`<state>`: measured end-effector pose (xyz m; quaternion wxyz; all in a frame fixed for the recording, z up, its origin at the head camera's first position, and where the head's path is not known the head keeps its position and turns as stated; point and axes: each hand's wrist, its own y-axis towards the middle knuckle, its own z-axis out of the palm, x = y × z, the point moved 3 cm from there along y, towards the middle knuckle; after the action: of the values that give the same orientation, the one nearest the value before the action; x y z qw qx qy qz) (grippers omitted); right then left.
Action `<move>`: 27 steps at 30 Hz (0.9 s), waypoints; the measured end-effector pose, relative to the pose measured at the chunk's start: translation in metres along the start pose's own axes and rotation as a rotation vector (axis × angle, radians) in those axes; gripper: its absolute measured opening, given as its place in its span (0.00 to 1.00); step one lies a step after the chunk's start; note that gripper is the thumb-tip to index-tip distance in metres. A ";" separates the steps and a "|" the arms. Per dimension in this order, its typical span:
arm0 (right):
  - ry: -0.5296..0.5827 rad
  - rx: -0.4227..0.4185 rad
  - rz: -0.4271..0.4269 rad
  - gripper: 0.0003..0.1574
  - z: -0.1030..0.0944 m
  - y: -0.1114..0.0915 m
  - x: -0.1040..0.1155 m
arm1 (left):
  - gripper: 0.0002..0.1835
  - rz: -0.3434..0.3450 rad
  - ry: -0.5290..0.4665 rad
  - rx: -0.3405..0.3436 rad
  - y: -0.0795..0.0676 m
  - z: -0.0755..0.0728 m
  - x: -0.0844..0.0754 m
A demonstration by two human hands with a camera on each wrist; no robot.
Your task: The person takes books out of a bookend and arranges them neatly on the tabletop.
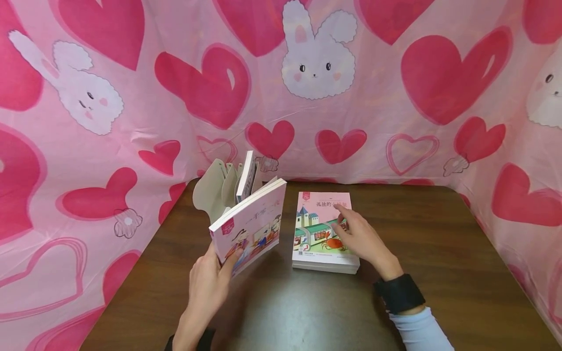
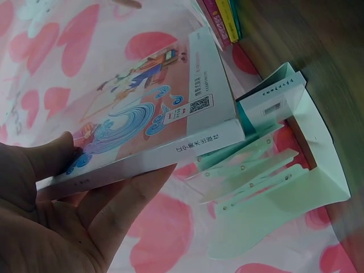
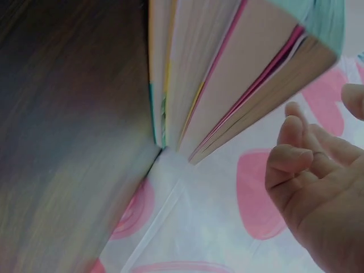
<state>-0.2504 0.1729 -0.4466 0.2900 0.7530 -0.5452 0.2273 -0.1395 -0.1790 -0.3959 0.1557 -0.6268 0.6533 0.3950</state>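
Note:
My left hand [image 1: 206, 285] grips a pink illustrated book [image 1: 259, 214], raised and tilted above the table. Its thumb lies on the cover and the fingers are under the other side, as the left wrist view shows. Just behind that book stands a pale, several-slotted book rack [image 1: 210, 187] holding an upright book [image 1: 247, 178]. My right hand [image 1: 366, 241] hovers by the right side of a stack of books [image 1: 322, 222], topped by a pink cover with a castle and a crab. In the right wrist view its loosely bent fingers [image 3: 293, 159] are apart from the stack.
The dark wooden table [image 1: 430, 253] extends on both sides of the stack. A pink cloth [image 1: 377, 97] with hearts and rabbits hangs along the table's back and sides. The rack stands near the back left corner.

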 end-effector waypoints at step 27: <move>0.145 0.006 -0.256 0.46 0.047 0.002 0.064 | 0.27 0.052 -0.247 0.110 0.017 0.017 0.006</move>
<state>-0.2321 0.0958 -0.4385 0.3530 0.7988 -0.4217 0.2438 -0.1618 -0.1724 -0.4056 0.2587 -0.5466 0.6660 0.4367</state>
